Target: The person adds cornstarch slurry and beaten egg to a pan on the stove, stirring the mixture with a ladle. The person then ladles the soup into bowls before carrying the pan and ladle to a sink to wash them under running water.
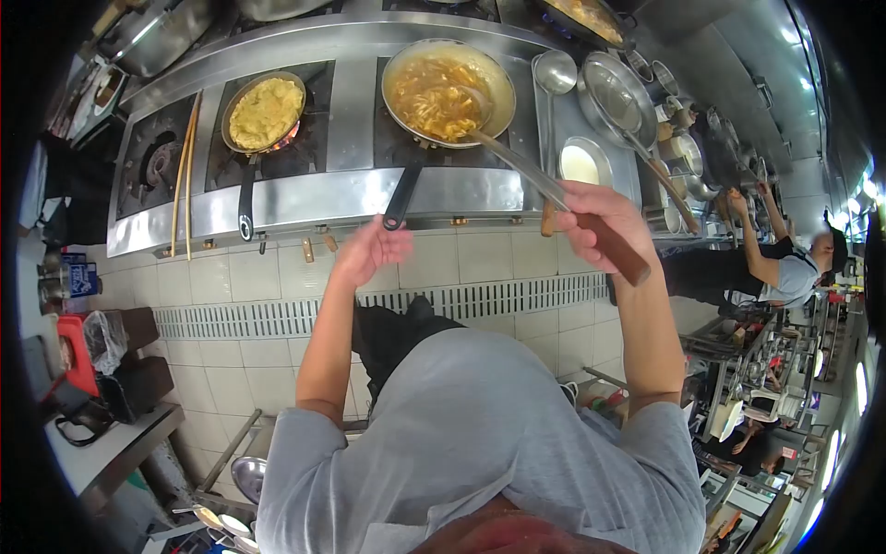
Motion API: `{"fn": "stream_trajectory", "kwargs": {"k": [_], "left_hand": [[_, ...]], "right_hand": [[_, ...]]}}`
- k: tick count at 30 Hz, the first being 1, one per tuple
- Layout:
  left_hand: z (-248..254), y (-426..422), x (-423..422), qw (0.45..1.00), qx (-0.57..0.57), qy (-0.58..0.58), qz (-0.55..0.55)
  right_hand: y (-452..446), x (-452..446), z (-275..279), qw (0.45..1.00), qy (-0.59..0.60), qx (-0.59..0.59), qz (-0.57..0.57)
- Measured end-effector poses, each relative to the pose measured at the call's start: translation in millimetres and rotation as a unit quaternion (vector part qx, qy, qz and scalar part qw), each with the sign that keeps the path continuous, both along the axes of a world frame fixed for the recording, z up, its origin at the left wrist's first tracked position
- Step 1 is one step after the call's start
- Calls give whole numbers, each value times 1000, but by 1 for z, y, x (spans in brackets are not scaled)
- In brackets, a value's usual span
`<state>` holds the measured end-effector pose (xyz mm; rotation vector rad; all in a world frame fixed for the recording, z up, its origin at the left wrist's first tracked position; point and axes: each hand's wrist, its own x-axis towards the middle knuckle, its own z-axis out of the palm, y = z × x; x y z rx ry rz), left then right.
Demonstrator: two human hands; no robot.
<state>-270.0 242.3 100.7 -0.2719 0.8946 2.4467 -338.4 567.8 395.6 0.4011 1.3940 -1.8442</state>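
Observation:
My right hand (604, 222) is wrapped round the brown wooden handle of a ladle (526, 168), whose bowl rests in the larger pan. That pan (503, 78) holds pieces in brown sauce and sits on a burner. Just below its black handle (402, 198) is my left hand (374, 249), fingers apart and a little blurred, holding nothing. To the left, a smaller pan (225, 125) with a yellow egg-like layer (266, 113) stands over a lit flame.
Long chopsticks (187, 175) lie across the stove's left side. Right of the large pan are another ladle (556, 74), a strainer (616, 97) and a bowl of pale liquid (581, 164). A co-worker (784, 268) stands at the far right.

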Motion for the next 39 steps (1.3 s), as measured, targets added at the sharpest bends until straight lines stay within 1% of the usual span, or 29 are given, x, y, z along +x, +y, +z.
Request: {"fn": "stream_trajectory", "kwargs": {"k": [1, 3, 4, 5, 6, 7, 8, 9, 10, 11, 13, 14, 17, 20, 22, 25, 29, 32, 35, 36, 39], "left_hand": [[20, -4, -10, 999, 31, 14, 18], [39, -6, -38, 998, 33, 27, -34], [44, -4, -53, 997, 37, 25, -62], [52, 0, -65, 995, 41, 24, -90], [64, 8, -72, 992, 84, -52, -76], [58, 9, -79, 986, 127, -56, -92], [43, 10, -85, 977, 170, -60, -110], [37, 13, -91, 966, 214, -65, -130], [62, 17, -88, 985, 116, -72, -103], [61, 17, -87, 984, 119, -61, -115], [56, 8, -90, 982, 124, -33, -135], [64, 6, -87, 984, 117, -26, -129], [80, -8, -78, 987, 83, -5, -135], [87, -31, -66, 981, 73, -2, -179], [101, -46, -55, 978, 66, -6, -196], [123, -72, -38, 969, 21, -1, -247], [150, -99, -16, 940, -3, 4, -341], [163, -103, -2, 916, -8, 3, -402], [172, -97, 11, 890, -15, -5, -456], [173, -94, 17, 882, -22, -8, -472], [170, -81, 34, 850, -37, -3, -525]], "right_hand": [[-6, 6, 5, 998, 40, 48, 18], [-16, 19, 14, 981, 118, 146, 49], [-13, 19, 4, 973, 142, 173, 48], [-14, 21, 3, 946, 188, 247, 90], [-17, 24, 3, 910, 231, 319, 129], [-18, 28, 1, 864, 271, 390, 165], [-16, 33, -6, 801, 343, 453, 191], [-8, 36, -21, 753, 398, 488, 193], [2, 39, -39, 699, 449, 521, 194], [7, 43, -46, 641, 495, 553, 194], [4, 60, -42, 648, 448, 583, 197], [1, 72, -42, 654, 421, 596, 200], [-6, 106, -49, 679, 482, 542, 110], [-29, 143, -38, 685, 443, 574, 69], [-47, 163, -32, 677, 437, 592, 32], [-73, 187, -26, 658, 427, 620, 3], [-109, 221, -31, 625, 403, 668, -25], [-139, 263, -29, 614, 347, 709, -15], [-163, 325, -11, 590, 261, 763, 53], [-170, 346, 3, 577, 259, 771, 76], [-181, 415, 34, 607, 218, 763, 49]]}}
